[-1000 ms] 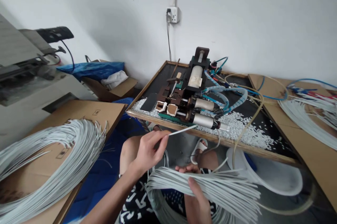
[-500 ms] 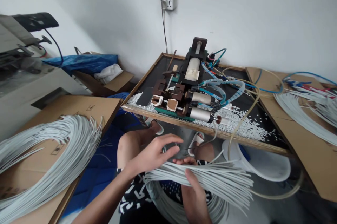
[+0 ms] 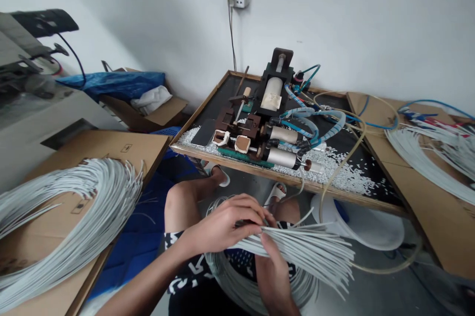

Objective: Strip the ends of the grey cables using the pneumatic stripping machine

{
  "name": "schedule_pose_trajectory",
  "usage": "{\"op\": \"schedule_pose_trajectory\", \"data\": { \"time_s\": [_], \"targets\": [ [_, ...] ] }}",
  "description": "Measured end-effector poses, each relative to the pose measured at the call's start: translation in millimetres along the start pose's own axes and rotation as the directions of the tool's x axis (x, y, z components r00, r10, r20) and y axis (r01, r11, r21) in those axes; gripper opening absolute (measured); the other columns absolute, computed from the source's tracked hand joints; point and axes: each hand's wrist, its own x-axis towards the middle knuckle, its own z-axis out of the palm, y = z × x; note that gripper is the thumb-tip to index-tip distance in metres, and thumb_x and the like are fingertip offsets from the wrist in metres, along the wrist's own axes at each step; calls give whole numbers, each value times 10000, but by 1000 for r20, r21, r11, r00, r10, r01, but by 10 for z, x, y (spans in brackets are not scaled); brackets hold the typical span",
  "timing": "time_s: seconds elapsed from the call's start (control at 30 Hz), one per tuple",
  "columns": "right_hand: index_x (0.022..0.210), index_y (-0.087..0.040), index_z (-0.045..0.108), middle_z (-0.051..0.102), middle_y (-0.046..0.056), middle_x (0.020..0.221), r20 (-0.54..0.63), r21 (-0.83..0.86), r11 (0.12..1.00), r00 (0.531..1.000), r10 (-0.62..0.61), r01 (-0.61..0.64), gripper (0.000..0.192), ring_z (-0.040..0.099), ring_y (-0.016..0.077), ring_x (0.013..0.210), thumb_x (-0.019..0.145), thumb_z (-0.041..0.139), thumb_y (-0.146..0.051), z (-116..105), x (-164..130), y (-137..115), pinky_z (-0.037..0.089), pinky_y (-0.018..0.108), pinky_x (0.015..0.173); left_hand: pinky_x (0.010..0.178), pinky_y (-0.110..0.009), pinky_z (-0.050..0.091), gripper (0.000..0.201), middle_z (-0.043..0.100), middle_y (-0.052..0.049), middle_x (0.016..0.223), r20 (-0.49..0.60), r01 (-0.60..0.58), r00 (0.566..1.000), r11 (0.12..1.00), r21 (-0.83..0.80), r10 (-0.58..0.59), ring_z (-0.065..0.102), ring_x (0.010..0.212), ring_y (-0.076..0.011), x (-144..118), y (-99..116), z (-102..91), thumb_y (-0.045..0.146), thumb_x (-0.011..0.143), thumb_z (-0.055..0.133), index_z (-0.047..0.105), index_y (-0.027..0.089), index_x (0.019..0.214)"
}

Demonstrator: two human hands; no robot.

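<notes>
A thick bundle of light grey wires (image 3: 311,251) lies across my lap, its cut ends fanned out to the right and the rest coiled below between my legs. My right hand (image 3: 273,261) grips the bundle from beneath, thumb on top. From the left, my left hand (image 3: 232,222) reaches over the wires with fingers curled and thumb pressed in; its fingertips meet the wires beside my right fingers. Beyond my knees stands a pneumatic wire-stripping machine (image 3: 272,113) with metal cylinders, on a wood-edged table (image 3: 237,166) strewn with small white offcuts.
To the left, another grey wire coil (image 3: 107,202) rests on cardboard (image 3: 148,147). More wires (image 3: 415,157) lie on cardboard at right. A white bin (image 3: 378,229) stands under the table's right side. A dark flat phone-like object (image 3: 204,132) is left of the machine.
My left hand has come down onto the wire bundle, its fingers closing from an open, raised pose. My right hand keeps its hold. The view has shifted slightly.
</notes>
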Motion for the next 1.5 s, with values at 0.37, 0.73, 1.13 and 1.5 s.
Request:
{"op": "schedule_pose_trajectory", "data": {
  "time_s": [0.37, 0.73, 1.13, 1.5],
  "targets": [
    [1055, -298, 727, 771, -11, 926, 88, -56, 998, 996, 25, -20, 330, 719, 221, 975, 754, 822, -396, -34, -26, -51, 574, 406, 970, 713, -272, 481, 253, 685, -51, 863, -241, 222, 866, 771, -597, -437, 625, 761, -152, -39, -33, -51, 397, 1026, 564, 585, 160, 941],
    [1047, -298, 745, 777, -1, 930, 79, -81, 996, 996, 37, -31, 368, 704, 258, 1084, 749, 845, -490, -51, -45, -50, 501, 449, 1063, 492, -195, 315, 415, 323, 77, 581, -596, 27, 717, 869, -493, -361, 304, 500, -63, 27, 57, -554, 529, 946, 663, 721, 118, 927],
    [962, -304, 760, 777, -24, 879, 76, -98, 995, 997, 14, -7, 356, 715, 226, 1029, 706, 886, -516, 8, -8, -50, 512, 380, 1036, 585, -215, 493, 350, 645, -3, 623, -778, 390, 541, 915, -105, -320, 591, 560, -122, -97, -270, -342, 449, 970, 586, 674, 176, 769],
    [933, -282, 757, 763, -16, 862, 57, -94, 995, 998, -9, 15, 342, 722, 249, 1005, 706, 885, -503, 23, -5, -55, 510, 398, 1033, 609, -261, 563, 293, 749, -46, 766, -796, 401, 481, 900, -173, -368, 722, 661, -185, -74, -567, -236, 454, 947, 631, 692, 173, 898]
  ]
}}
